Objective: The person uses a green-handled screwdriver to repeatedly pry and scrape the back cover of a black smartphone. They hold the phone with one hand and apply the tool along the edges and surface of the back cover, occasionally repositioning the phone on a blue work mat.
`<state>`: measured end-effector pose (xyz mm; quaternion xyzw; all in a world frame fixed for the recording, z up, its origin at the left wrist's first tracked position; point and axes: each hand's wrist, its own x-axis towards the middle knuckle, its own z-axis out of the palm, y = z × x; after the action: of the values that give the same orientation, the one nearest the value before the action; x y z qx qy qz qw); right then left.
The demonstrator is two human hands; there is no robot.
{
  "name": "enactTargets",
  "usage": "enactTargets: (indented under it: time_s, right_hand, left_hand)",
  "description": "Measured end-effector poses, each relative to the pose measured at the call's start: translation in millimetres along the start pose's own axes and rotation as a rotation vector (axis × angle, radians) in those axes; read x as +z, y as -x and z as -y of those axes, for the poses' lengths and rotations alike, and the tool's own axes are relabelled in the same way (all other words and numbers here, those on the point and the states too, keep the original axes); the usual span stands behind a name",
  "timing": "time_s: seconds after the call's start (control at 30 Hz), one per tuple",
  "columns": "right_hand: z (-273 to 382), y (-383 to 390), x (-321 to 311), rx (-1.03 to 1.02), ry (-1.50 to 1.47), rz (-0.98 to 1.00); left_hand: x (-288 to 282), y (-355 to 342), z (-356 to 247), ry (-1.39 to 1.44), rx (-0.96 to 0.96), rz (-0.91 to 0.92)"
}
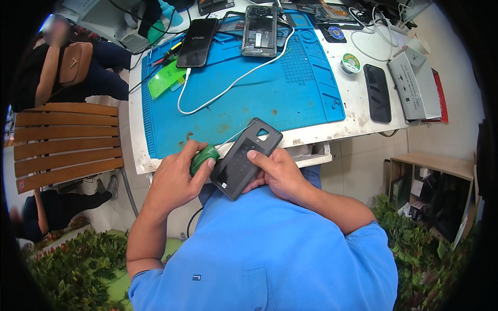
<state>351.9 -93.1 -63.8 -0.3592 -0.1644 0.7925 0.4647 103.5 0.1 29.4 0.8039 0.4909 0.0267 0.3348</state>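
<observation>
My left hand (176, 176) is closed round the green handle of a screwdriver (204, 158). The tool's thin metal shaft slants up to the right, and its tip is close to the upper edge of a dark phone back cover (236, 168). My right hand (282, 176) grips that cover by its right side, thumb on the inner face and fingers underneath. The cover is tilted, its camera cutout at the top letting the blue repair mat (249, 106) show through. Both hands are in front of the table's near edge.
On the mat lie a black phone (197, 44) with a white cable (220, 98) plugged in, an opened phone (259, 32) and a green card (165, 80). A solder spool (350, 64), another phone (377, 93) and a white box (412, 85) stand to the right. People are at the left.
</observation>
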Motion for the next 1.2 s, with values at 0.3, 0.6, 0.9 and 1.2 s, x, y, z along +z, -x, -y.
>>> enactTargets:
  time_s: [0.3,0.6,0.9,1.2]
  right_hand:
    - [1.1,0.8,-1.9,-0.002,-0.008,0.006]
    - [2.9,0.5,-3.2,0.012,-0.003,0.01]
    - [2.2,-0.4,-3.7,0.013,0.006,0.008]
    - [2.0,-0.9,-4.1,0.012,-0.022,0.006]
  left_hand:
    - [-0.6,-1.3,4.3,-0.021,0.058,-0.014]
    - [-2.8,-8.3,-0.5,-0.021,0.047,-0.014]
    - [-3.9,-10.2,0.1,-0.036,0.043,-0.001]
    - [-3.7,-9.1,6.6,-0.025,0.055,-0.013]
